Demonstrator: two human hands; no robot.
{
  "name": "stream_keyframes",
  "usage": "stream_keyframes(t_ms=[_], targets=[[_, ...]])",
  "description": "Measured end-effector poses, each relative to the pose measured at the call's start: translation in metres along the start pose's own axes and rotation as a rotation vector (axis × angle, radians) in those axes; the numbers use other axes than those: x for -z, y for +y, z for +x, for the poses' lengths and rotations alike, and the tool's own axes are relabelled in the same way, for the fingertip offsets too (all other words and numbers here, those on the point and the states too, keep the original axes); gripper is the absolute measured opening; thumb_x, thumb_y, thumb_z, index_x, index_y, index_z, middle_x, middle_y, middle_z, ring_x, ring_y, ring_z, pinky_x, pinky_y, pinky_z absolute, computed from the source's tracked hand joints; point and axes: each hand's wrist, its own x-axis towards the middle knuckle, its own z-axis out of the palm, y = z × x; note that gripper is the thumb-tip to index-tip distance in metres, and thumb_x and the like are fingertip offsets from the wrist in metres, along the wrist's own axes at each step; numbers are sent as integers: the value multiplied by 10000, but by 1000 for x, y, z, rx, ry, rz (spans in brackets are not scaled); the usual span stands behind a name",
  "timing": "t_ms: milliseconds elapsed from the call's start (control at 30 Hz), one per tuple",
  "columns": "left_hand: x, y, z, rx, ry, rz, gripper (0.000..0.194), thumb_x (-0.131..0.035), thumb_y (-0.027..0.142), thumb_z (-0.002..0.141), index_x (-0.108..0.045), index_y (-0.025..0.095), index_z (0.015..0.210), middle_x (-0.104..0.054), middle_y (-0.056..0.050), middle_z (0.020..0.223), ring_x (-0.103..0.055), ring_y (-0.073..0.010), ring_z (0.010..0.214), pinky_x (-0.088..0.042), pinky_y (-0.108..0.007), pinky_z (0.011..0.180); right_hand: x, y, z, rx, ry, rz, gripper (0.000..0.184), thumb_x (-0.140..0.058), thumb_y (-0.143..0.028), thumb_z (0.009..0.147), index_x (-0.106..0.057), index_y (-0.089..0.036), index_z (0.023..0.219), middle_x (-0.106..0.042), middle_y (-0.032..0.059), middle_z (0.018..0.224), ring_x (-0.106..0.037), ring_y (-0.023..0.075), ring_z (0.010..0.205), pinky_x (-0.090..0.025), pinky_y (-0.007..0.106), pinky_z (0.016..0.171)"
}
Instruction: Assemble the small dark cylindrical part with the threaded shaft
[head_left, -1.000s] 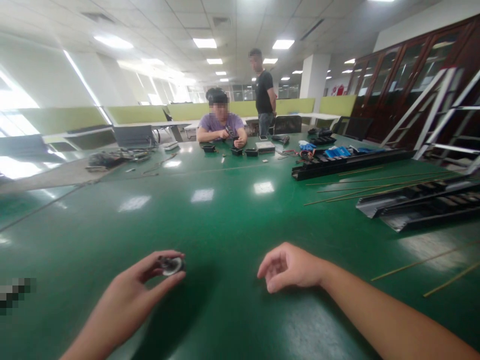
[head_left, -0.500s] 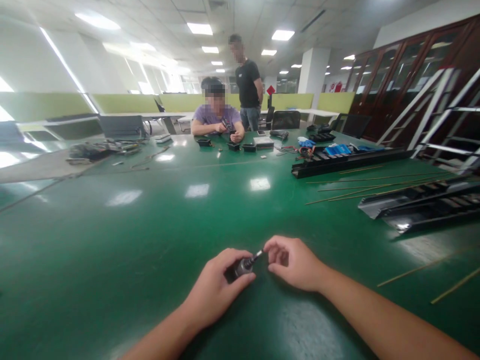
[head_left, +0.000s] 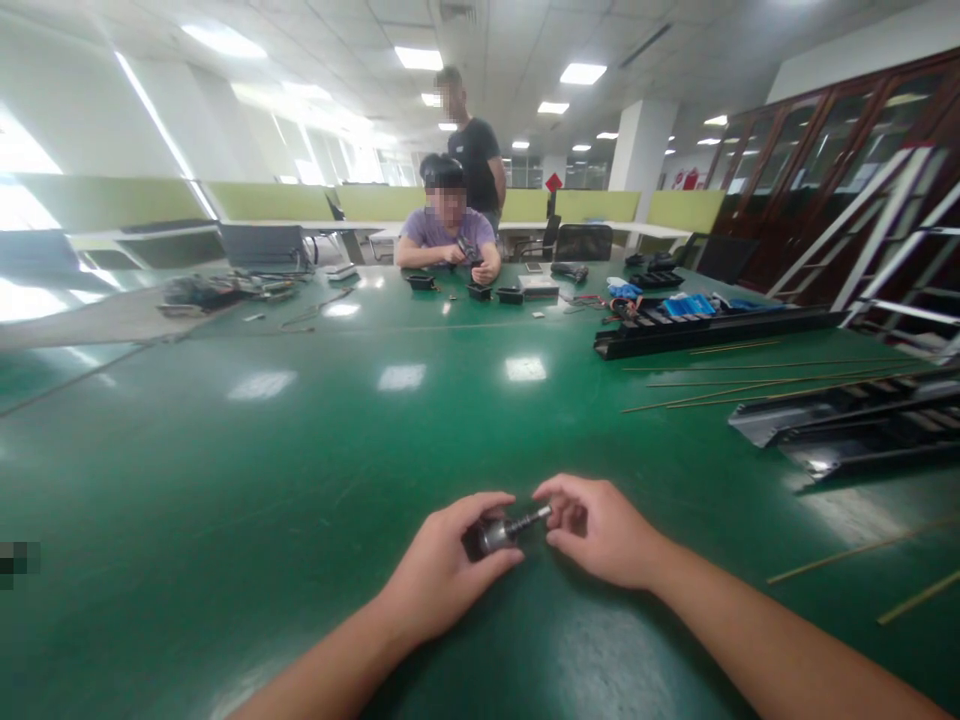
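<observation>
My left hand (head_left: pixel 448 552) is curled around a small dark grey cylindrical part with a thin shaft (head_left: pixel 501 532), thumb below and index finger above. The shaft looks ribbed near the body, ends in a pale tip, and points right, tilted slightly upward. Facing it, my right hand (head_left: pixel 592 525) is half curled, thumb and index finger apart. The pale tip reaches the gap between those fingers; whether it touches them I cannot tell. Both hands are low over the green table (head_left: pixel 322 450). The left palm hides the rear of the part.
Across the table a seated person (head_left: pixel 448 230) handles a dark item beside small black boxes (head_left: pixel 421 283); another person (head_left: pixel 480 160) stands behind. Long black channels (head_left: pixel 720 330) and thin rods (head_left: pixel 757 383) lie at right, near a ladder (head_left: pixel 877 230). A cluttered pile (head_left: pixel 225 288) sits far left.
The view has shifted slightly. The shaft has swung to a flatter angle, its tip now at my right hand's finger gap. The standing person has moved left, behind the seated one.
</observation>
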Motion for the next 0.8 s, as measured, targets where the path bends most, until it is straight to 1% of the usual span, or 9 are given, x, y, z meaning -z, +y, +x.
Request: stream_keyframes(t_ms=[200, 300, 433, 500, 600, 700, 800], targets=[[2, 2, -1, -44, 19, 24, 287, -779, 297, 748, -692, 236, 1015, -718, -16, 970, -658, -203, 884, -499, -314, 825, 0, -5, -3, 23, 3, -9, 389, -679, -116, 731, -650, -194, 1111, -695, 11, 834, -625, 133, 654, -490, 241, 636], [2, 2, -1, -93, 28, 35, 260, -766, 306, 773, -696, 241, 1015, -716, -15, 951, -652, -190, 856, -490, -298, 791, 0, -8, -4, 46, -5, -28, 366, -705, -149, 733, -657, -204, 1092, -705, 11, 844, -636, 143, 668, -495, 252, 653], [2, 2, -3, -179, -3, 48, 243, -726, 303, 825, -693, 268, 1063, -714, -9, 960, -647, -174, 865, -486, -287, 807, -1, -12, -6, 79, -13, -58, 353, -741, -190, 726, -669, -215, 1071, -726, 24, 902, -666, 177, 763, -504, 283, 737], [1, 1, -3, -201, -13, 63, 253, -719, 305, 834, -686, 277, 1083, -713, -5, 960, -648, -172, 867, -488, -285, 811, -2, -13, -7, 88, -13, -70, 328, -745, -196, 727, -681, -214, 1048, -731, 28, 906, -671, 190, 798, -502, 291, 765], [0, 0, -4, -185, 1, 75, 296, -735, 301, 819, -670, 279, 1107, -711, -3, 992, -653, -176, 890, -493, -288, 826, -2, -13, -6, 93, -6, -76, 303, -749, -204, 727, -693, -211, 1025, -735, 33, 914, -673, 194, 806, -500, 292, 770], [0, 0, -3, -149, 38, 70, 360, -772, 280, 773, -656, 264, 1113, -708, -7, 1021, -657, -188, 920, -497, -295, 838, -3, -12, -6, 102, 2, -82, 304, -745, -197, 727, -697, -212, 1027, -733, 26, 910, -670, 184, 785, -499, 280, 742], [-1, 2, -3, -145, 48, 82, 296, -781, 244, 752, -671, 246, 1026, -708, 0, 965, -656, -185, 883, -495, -294, 818, -3, -14, -8, 135, 8, -104, 281, -732, -172, 728, -705, -211, 1005, -726, 16, 894, -663, 173, 774, -492, 270, 729]])
